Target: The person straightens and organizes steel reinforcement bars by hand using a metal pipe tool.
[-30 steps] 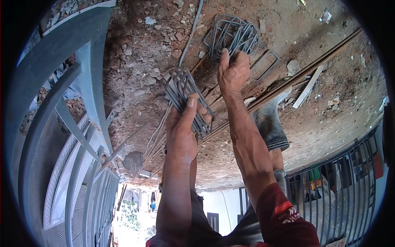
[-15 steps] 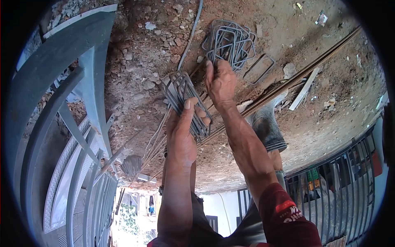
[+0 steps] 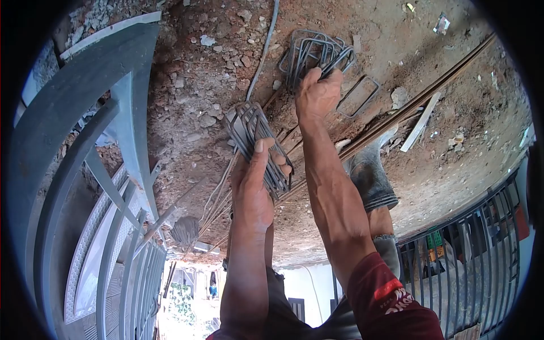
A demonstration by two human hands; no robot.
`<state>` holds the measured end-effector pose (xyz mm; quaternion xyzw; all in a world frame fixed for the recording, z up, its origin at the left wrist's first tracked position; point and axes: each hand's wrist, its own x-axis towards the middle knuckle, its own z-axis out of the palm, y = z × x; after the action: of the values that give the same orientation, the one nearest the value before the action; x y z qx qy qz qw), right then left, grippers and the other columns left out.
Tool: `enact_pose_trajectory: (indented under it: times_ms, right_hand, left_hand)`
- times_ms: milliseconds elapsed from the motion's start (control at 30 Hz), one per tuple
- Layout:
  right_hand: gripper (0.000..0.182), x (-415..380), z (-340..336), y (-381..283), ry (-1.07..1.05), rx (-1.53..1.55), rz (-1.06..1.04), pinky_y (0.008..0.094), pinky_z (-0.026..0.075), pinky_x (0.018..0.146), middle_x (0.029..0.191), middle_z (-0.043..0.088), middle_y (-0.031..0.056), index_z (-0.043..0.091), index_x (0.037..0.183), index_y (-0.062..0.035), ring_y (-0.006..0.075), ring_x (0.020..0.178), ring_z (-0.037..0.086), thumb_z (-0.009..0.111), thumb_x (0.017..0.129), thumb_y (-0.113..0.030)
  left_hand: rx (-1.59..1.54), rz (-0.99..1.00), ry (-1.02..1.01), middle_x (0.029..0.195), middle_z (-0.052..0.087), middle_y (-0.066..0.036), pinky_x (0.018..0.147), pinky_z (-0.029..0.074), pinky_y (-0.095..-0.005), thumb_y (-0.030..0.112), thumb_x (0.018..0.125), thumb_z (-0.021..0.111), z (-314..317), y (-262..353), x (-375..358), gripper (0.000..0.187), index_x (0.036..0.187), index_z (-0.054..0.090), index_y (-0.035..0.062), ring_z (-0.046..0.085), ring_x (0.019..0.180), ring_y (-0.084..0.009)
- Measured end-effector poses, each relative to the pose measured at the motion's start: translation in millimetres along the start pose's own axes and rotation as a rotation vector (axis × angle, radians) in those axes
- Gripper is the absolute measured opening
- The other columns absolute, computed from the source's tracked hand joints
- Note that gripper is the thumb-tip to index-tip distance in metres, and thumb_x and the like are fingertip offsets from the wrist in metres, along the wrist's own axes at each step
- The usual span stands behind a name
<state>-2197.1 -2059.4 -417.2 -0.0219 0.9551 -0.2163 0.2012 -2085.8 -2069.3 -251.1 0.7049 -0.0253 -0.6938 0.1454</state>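
My left hand [image 3: 253, 190] is closed round a bundle of rectangular steel rebar stirrups [image 3: 249, 126], its thumb lying along the top and its fingertips showing at the right edge. Farther out, my right hand [image 3: 319, 97] reaches to a loose pile of the same stirrups [image 3: 306, 48] on the dirt. Its fingers are curled round stirrups on the near side of the pile, and the hand hides part of them. One single stirrup [image 3: 359, 96] lies flat just right of the pile.
Long thin rebar rods [image 3: 419, 93] run diagonally across the rubble-strewn ground, beside a pale wooden strip [image 3: 420, 122]. A grey metal gate frame [image 3: 122, 130] stands at left. My boot [image 3: 371, 178] is beside my right forearm. A cable [image 3: 264, 51] lies on the dirt.
My right hand has moved a little to the right over the pile and curled round stirrups, shifting some of them. My left hand keeps its bundle nearly still.
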Motion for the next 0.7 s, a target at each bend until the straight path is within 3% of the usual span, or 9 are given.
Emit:
enact_pose_trajectory:
  times_ms: [67,167,200,267,433,500,700]
  right_hand:
    - [0.031,-8,-13,1,-0.142,0.006,-0.224,0.0477,0.047,0.068,0.080,0.057,0.0225,0.053,0.098,0.0028,0.0446,0.072,0.056,0.062,0.084,-0.023]
    - [0.031,-17,6,3,-0.104,-0.133,-0.399,0.0472,0.047,0.072,0.090,0.055,0.0228,0.052,0.096,0.0017,0.0418,0.081,0.056,0.061,0.085,-0.026]
    - [0.034,-18,13,4,-0.165,-0.267,-0.398,0.0472,0.046,0.076,0.097,0.054,0.0225,0.050,0.096,0.0012,0.0390,0.091,0.056,0.062,0.084,-0.028]
    - [0.035,-16,21,0,-0.219,-0.298,-0.322,0.0469,0.046,0.078,0.098,0.054,0.0217,0.049,0.098,0.0014,0.0384,0.092,0.056,0.062,0.084,-0.028]
    - [0.036,-1,20,-6,-0.405,-0.347,-0.113,0.0468,0.046,0.078,0.099,0.057,0.0219,0.047,0.100,0.0022,0.0366,0.095,0.057,0.058,0.082,-0.027]
    - [0.036,1,19,-8,-0.381,-0.403,-0.202,0.0474,0.047,0.077,0.096,0.060,0.0231,0.047,0.099,0.0024,0.0368,0.092,0.058,0.057,0.083,-0.027]
    - [0.037,13,5,-13,-0.384,-0.365,-0.152,0.0468,0.048,0.064,0.070,0.062,0.0213,0.046,0.096,0.0023,0.0378,0.069,0.063,0.055,0.081,-0.030]
  left_hand:
    - [-0.025,-0.009,-0.014,0.080,0.059,-0.004,0.066,0.053,-0.0265,0.029,0.095,0.054,-1,1,-1,0.030,0.106,0.058,0.0015,0.060,0.071,-0.0126]
    - [-0.019,0.013,-0.033,0.080,0.059,-0.004,0.066,0.053,-0.0271,0.029,0.095,0.054,-4,1,1,0.030,0.106,0.058,0.0016,0.060,0.071,-0.0126]
    - [-0.017,0.010,-0.034,0.080,0.059,-0.004,0.066,0.053,-0.0271,0.029,0.095,0.054,-4,0,0,0.030,0.106,0.058,0.0016,0.060,0.071,-0.0126]
    - [-0.028,0.018,-0.013,0.083,0.058,-0.006,0.065,0.050,-0.0261,0.031,0.093,0.058,-4,0,0,0.038,0.109,0.057,-0.0024,0.057,0.075,-0.0111]
    - [-0.043,0.006,-0.015,0.083,0.058,-0.006,0.066,0.051,-0.0263,0.031,0.093,0.058,-8,1,0,0.036,0.109,0.057,-0.0022,0.057,0.074,-0.0115]
    - [-0.046,0.010,-0.016,0.083,0.057,-0.006,0.066,0.051,-0.0265,0.030,0.093,0.058,-8,1,-1,0.036,0.108,0.057,-0.0021,0.057,0.074,-0.0115]
    - [0.015,-0.014,0.018,0.086,0.065,-0.010,0.064,0.054,-0.0268,0.032,0.092,0.059,-4,5,-5,0.038,0.109,0.057,-0.0022,0.063,0.070,-0.0141]
